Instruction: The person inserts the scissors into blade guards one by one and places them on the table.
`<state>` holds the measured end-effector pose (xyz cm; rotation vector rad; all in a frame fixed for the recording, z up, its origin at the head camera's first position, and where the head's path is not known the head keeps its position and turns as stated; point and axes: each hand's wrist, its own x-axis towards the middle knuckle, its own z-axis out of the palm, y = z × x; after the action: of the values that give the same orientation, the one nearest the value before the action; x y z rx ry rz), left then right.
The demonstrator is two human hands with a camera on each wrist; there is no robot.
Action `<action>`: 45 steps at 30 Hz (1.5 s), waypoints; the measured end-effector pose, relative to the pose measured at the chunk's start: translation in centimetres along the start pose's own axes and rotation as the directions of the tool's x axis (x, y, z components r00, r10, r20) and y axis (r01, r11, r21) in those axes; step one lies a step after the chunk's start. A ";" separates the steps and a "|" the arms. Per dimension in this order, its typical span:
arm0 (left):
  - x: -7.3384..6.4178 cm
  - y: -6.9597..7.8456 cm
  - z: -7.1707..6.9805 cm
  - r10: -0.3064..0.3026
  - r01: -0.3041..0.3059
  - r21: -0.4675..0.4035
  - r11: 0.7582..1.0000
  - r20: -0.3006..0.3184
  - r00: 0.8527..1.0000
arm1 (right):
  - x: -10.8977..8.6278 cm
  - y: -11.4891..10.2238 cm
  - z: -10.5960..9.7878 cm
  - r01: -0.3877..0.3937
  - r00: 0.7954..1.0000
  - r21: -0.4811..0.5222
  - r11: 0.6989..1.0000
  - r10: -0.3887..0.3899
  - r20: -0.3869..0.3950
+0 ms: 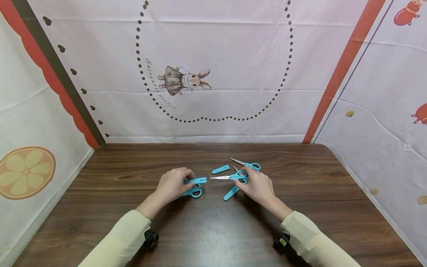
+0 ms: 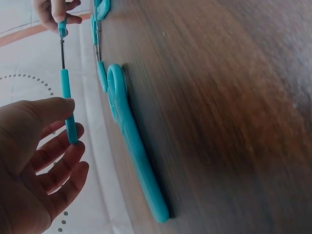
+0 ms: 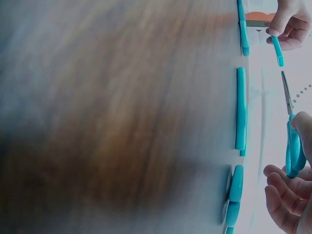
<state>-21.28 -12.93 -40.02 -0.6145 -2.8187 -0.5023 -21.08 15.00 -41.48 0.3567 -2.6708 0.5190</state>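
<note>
Holding scissors, right hand faces left hand's sheath.

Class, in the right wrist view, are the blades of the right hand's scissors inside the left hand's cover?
No, the scissors show bare blades, and a gap separates them from the cover.

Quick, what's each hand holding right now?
Left hand: pinching a blue scissor cover between thumb and fingers.
Right hand: holding blue-handled scissors by the handles.

Turquoise scissor handles, silver blades, turquoise sheath, brown woodgrain table, rabbit-printed cloth
</note>
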 end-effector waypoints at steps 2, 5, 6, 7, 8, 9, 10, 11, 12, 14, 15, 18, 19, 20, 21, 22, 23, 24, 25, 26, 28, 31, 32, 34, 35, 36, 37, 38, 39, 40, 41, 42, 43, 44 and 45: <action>0.0 0.1 0.0 0.006 -0.006 -0.002 1.000 -0.002 1.000 | 0.0 -0.1 0.0 -0.001 1.000 0.004 1.000 0.001 0.002; 0.1 0.3 -0.1 0.009 -0.009 -0.011 1.000 -0.001 1.000 | 0.0 -0.2 0.1 0.001 1.000 0.012 1.000 -0.001 0.002; 0.1 0.3 -0.1 0.009 -0.009 -0.012 1.000 0.002 1.000 | -0.1 -0.3 0.1 0.005 1.000 0.013 1.000 -0.005 -0.001; 0.1 0.3 -0.1 0.009 -0.008 -0.013 1.000 0.004 1.000 | -0.1 -0.3 0.2 0.011 1.000 0.013 1.000 -0.011 -0.008; 0.1 0.4 -0.1 0.008 -0.008 -0.013 1.000 0.007 1.000 | -0.1 -0.3 0.2 0.016 1.000 0.014 1.000 -0.016 -0.012; 0.1 0.4 -0.1 0.008 -0.008 -0.014 1.000 0.010 1.000 | -0.1 -0.3 0.2 0.022 1.000 0.017 1.000 -0.021 -0.018; 0.1 0.5 -0.2 0.007 -0.007 -0.012 1.000 0.013 1.000 | -0.1 -0.3 0.2 0.026 0.999 0.020 0.999 -0.025 -0.023; 0.1 0.5 -0.2 0.007 -0.006 -0.012 1.000 0.016 1.000 | -0.1 -0.3 0.2 0.028 0.999 0.019 0.999 -0.028 -0.026; 0.1 0.5 -0.2 0.006 -0.006 -0.009 1.000 0.017 1.000 | -0.1 -0.3 0.2 0.031 0.999 0.020 0.999 -0.030 -0.029; 0.2 0.5 -0.2 0.006 -0.006 -0.008 1.000 0.017 1.000 | -0.1 -0.4 0.2 0.027 0.999 0.024 0.999 -0.026 -0.024; 0.2 0.5 -0.2 0.006 -0.006 -0.005 1.000 0.016 1.000 | -0.1 -0.4 0.2 0.025 0.999 0.026 0.999 -0.024 -0.021; 0.3 0.6 -0.2 0.010 -0.010 -0.002 1.000 0.012 1.000 | -0.2 -0.4 0.1 0.019 1.000 0.025 0.999 -0.019 -0.009; 0.3 0.6 -0.2 0.014 -0.014 0.000 1.000 0.012 1.000 | -0.2 -0.5 0.1 0.018 1.000 0.025 1.000 -0.018 -0.004; 0.3 0.6 -0.2 0.017 -0.017 0.001 1.000 0.012 1.000 | -0.2 -0.5 0.1 0.018 1.000 0.025 1.000 -0.018 0.000; 0.3 0.7 -0.2 0.021 -0.021 0.003 1.000 0.013 1.000 | -0.2 -0.5 0.1 0.017 1.000 0.023 1.000 -0.017 0.003; 0.3 0.7 -0.2 0.025 -0.025 0.002 1.000 0.015 1.000 | -0.2 -0.5 0.1 0.017 1.000 0.023 1.000 -0.017 0.004; 0.3 0.7 -0.2 0.030 -0.030 0.004 1.000 0.016 0.999 | -0.3 -0.4 0.1 0.018 1.000 0.023 1.000 -0.018 0.006; 0.3 0.8 -0.1 0.034 -0.034 0.003 0.999 0.017 0.999 | -0.3 -0.4 0.1 0.019 1.000 0.023 1.000 -0.019 0.006; 0.3 0.8 -0.2 0.037 -0.037 -0.002 0.999 0.017 0.999 | -0.3 -0.4 0.1 0.019 1.000 0.023 1.000 -0.019 0.006; 0.3 0.9 -0.1 0.038 -0.038 -0.005 0.999 0.019 0.999 | -0.3 -0.4 0.1 0.019 1.000 0.021 1.000 -0.019 0.005; 0.4 1.0 -0.2 0.040 -0.040 -0.009 0.999 0.019 0.999 | -0.3 -0.5 0.1 0.021 1.000 0.021 1.000 -0.021 0.005; 0.5 1.1 -0.2 0.044 -0.044 0.000 0.999 0.015 0.999 | -0.2 -0.6 0.0 0.025 1.000 0.022 0.999 -0.025 0.006; 0.6 1.1 -0.1 0.046 -0.046 0.009 0.999 0.013 0.999 | -0.2 -0.6 -0.1 0.026 1.000 0.022 0.999 -0.026 0.005; 0.6 1.1 -0.1 0.052 -0.052 0.022 0.998 0.008 0.999 | -0.1 -0.7 -0.2 0.031 1.000 0.023 0.999 -0.031 0.006; 0.7 1.1 -0.1 0.054 -0.055 0.026 0.998 0.006 0.998 | -0.1 -0.7 -0.2 0.033 0.999 0.022 0.999 -0.033 0.006; 0.7 1.1 -0.1 0.057 -0.057 0.028 0.998 0.005 0.998 | -0.1 -0.7 -0.3 0.035 0.999 0.019 0.999 -0.036 0.007; 0.8 1.2 0.0 0.057 -0.057 0.028 0.998 0.005 0.998 | -0.1 -0.7 -0.3 0.037 0.999 0.016 0.999 -0.037 0.008; 0.8 1.2 0.0 0.056 -0.056 0.028 0.998 0.006 0.998 | -0.1 -0.7 -0.3 0.038 0.999 0.012 0.999 -0.039 0.008; 0.8 1.3 0.0 0.053 -0.053 0.026 0.998 0.008 0.999 | -0.1 -0.8 -0.4 0.039 0.999 0.009 0.999 -0.039 0.010; 0.8 1.3 0.0 0.050 -0.050 0.025 0.998 0.011 0.999 | -0.1 -0.8 -0.4 0.040 0.999 0.005 0.999 -0.040 0.012; 0.8 1.4 0.0 0.048 -0.048 0.022 0.999 0.014 0.999 | 0.0 -0.8 -0.4 0.041 0.999 0.002 0.999 -0.041 0.013; 0.8 1.4 0.0 0.045 -0.046 0.021 0.999 0.018 0.999 | 0.0 -0.8 -0.4 0.040 0.999 0.000 0.999 -0.040 0.015; 0.8 1.5 0.0 0.044 -0.045 0.020 0.999 0.021 0.999 | 0.0 -0.8 -0.4 0.040 0.999 -0.003 0.999 -0.040 0.016; 0.8 1.5 -0.1 0.044 -0.045 0.020 0.999 0.023 0.999 | 0.0 -0.8 -0.4 0.042 0.999 -0.004 0.999 -0.042 0.018; 0.8 1.6 -0.1 0.045 -0.046 0.018 0.999 0.024 0.999 | 0.0 -0.8 -0.4 0.043 0.999 -0.006 0.999 -0.043 0.020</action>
<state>-21.29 -11.34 -39.31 -0.6837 -2.8213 -0.4627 -20.69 14.40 -40.91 0.4188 -2.6770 0.4962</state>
